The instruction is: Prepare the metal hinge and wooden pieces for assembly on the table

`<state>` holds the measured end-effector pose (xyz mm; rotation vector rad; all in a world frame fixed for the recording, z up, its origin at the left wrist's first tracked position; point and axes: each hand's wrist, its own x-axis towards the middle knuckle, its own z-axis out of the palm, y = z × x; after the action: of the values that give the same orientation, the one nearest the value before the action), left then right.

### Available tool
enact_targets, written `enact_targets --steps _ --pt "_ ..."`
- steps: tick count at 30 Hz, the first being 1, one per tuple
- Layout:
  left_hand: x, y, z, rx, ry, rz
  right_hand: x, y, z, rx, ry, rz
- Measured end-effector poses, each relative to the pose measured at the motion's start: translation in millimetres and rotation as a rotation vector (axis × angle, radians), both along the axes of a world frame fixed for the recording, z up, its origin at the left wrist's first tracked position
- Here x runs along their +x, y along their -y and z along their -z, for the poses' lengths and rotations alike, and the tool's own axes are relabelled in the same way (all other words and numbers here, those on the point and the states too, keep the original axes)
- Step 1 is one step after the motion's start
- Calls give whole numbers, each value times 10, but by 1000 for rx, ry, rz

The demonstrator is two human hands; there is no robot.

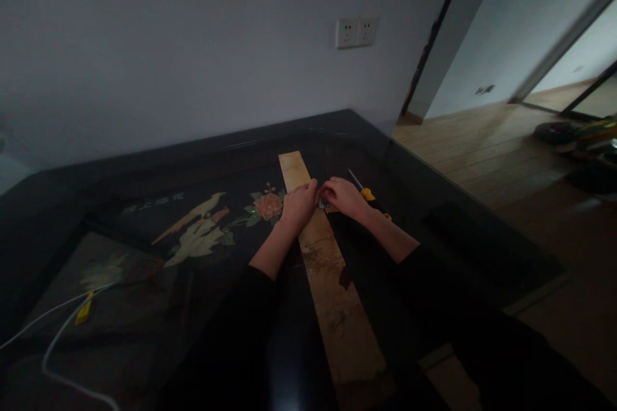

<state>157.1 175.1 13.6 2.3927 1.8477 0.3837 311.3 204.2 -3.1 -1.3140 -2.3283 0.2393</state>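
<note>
— Head view: where are your hands?

— Your left hand and right hand meet over the long wooden plank on the dark glass-topped table. Both are curled, fingertips pinching a small shiny item between them; too dim to identify.

— And beside your fingers?

— A yellow-handled screwdriver lies just past your right knuckles. A white cable trails well away on your left.
</note>
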Motion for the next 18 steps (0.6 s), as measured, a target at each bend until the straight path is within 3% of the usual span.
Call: enact_targets --steps 3,9,13,18 --pt "-9 -31 16 0 27 -16 -4 10 -20 -8 -1 -3" --pt "-123 -97 132 31 559 -74 -4 17 -30 -27 -13 -7" --pt "-217 -119 151 -26 654 -69 2 6 -21 -33 -23 -10" --pt "-250 -139 126 -219 660 17 19 -20 -12 -51 -29 -12"
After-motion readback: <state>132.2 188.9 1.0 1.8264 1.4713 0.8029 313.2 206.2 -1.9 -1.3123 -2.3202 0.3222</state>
